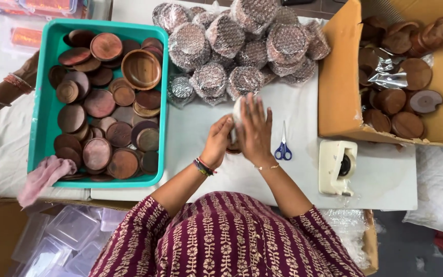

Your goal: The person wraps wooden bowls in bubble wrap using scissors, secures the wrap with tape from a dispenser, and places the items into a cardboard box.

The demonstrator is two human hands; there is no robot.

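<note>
My left hand (217, 142) and my right hand (256, 132) are both closed around one round wooden piece (233, 150) partly covered in white wrap (238, 109), held just above the white table (385, 177). Most of the piece is hidden by my fingers. A pile of bubble-wrapped round pieces (242, 43) lies just beyond my hands. Blue-handled scissors (283, 149) rest right beside my right hand.
A teal tray (44, 118) of several brown wooden discs and a bowl sits at left, a pink cloth (42, 177) on its corner. Another person's arm (1, 95) reaches in at far left. A cardboard box (339, 87) of wooden pieces and a white tape dispenser (337, 166) stand right.
</note>
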